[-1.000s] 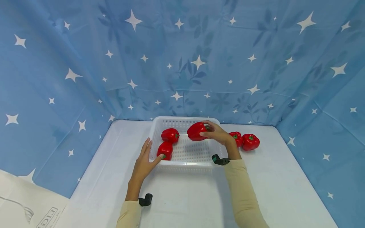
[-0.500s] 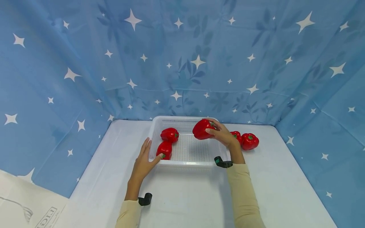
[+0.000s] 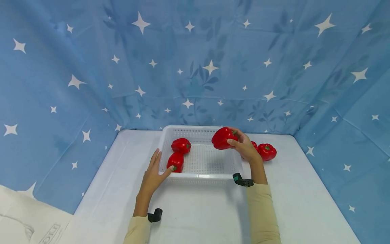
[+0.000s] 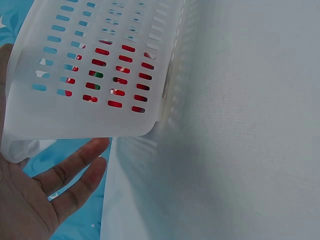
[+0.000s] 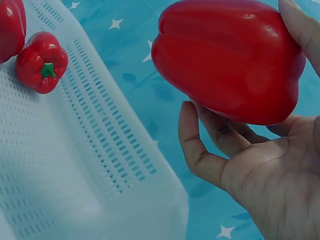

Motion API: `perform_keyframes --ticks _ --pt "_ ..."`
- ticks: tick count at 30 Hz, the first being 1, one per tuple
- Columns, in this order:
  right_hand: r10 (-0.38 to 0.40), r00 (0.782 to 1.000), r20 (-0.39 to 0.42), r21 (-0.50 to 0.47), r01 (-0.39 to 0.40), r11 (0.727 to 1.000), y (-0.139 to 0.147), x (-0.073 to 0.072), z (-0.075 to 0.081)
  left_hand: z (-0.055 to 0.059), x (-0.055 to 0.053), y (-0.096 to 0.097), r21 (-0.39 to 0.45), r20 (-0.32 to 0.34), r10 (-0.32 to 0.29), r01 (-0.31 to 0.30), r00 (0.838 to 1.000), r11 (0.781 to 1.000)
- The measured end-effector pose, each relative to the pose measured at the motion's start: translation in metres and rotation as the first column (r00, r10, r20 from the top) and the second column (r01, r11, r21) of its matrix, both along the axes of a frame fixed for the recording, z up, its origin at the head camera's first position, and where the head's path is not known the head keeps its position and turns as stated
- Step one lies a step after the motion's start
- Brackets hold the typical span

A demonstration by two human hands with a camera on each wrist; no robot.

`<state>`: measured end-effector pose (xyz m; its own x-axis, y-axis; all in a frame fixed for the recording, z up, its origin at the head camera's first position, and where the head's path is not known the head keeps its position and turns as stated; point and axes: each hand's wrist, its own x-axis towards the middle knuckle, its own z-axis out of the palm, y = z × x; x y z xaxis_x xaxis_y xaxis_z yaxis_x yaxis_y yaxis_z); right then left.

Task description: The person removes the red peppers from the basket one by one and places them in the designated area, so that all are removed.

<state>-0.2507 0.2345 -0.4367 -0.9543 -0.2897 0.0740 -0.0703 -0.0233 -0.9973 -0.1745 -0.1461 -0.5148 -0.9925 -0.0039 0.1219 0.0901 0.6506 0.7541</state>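
Above the right side of a white perforated plastic basket (image 3: pixel 213 176), my right hand (image 3: pixel 246 148) grips a red bell pepper (image 3: pixel 221 138) by its green stem end. The right wrist view shows this bell pepper (image 5: pixel 230 60) lying tilted between the thumb and the fingers. Inside the basket, at its left, a red bell pepper (image 3: pixel 180 145) lies behind another red bell pepper (image 3: pixel 175 160). My left hand (image 3: pixel 152 178) rests at the basket's front left corner, thumb over the rim and straight fingers along the outer wall. Underneath this corner, two fingers (image 4: pixel 72 197) show in the left wrist view.
Beyond the basket's right side, a red bell pepper (image 3: pixel 267 151) lies on the white-covered table (image 3: pixel 198 210). Beside it, another red bell pepper (image 3: pixel 254 145) is partly hidden by my right hand. A blue star-patterned curtain (image 3: pixel 195 84) hangs close behind the basket.
My right hand has moved to the right with its bell pepper, from over the basket's middle towards its right wall. My left hand and the basket have stayed in place.
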Motion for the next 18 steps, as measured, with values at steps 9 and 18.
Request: perform_keyframes --ticks 9,18 --pt "-0.087 0.994 -0.067 0.056 0.091 0.994 0.018 0.022 -0.002 0.000 0.001 0.001 -0.015 -0.007 0.002 -0.002 1.000 1.000" --pt "-0.276 0.954 -0.116 0.085 0.287 0.954 0.037 0.044 -0.005 0.000 0.000 0.001 -0.012 -0.005 0.003 -0.003 1.000 1.000"
